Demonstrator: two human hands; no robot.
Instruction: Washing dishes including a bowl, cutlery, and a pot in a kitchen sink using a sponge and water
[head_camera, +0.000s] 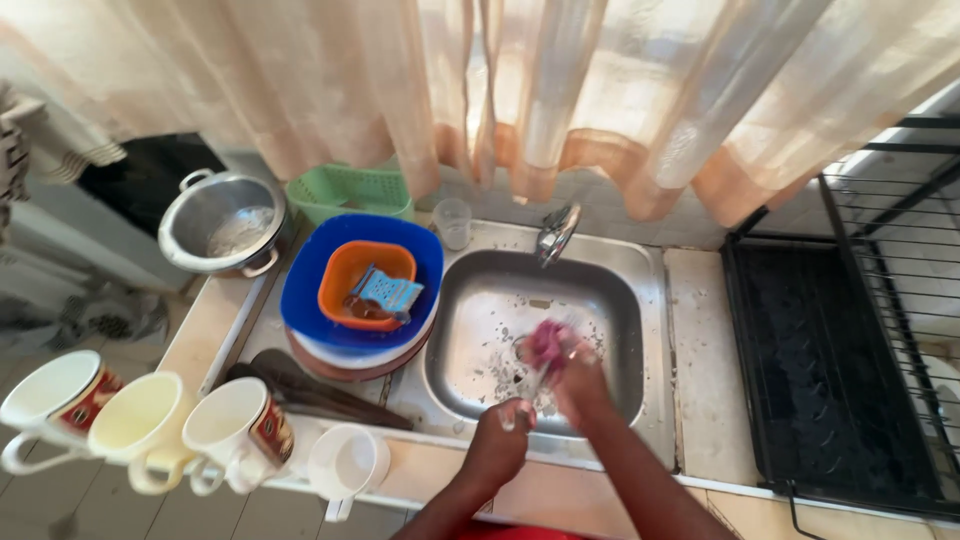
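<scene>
Over the sink (640, 310) — left hand (497, 440) grips a utensil (535, 385); right hand (580, 385) presses a pink cloth (547, 342) against it. Blue basin (305, 285) and four mugs (240, 430) stand left — on the counter (705, 370).

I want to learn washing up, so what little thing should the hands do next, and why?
Probably keep rubbing: draw the pink cloth in the right hand along the thin utensil that the left hand grips. Both hands are over the soapy sink, the cloth sits at the utensil's far end, and the tap shows no running water for rinsing.
</scene>
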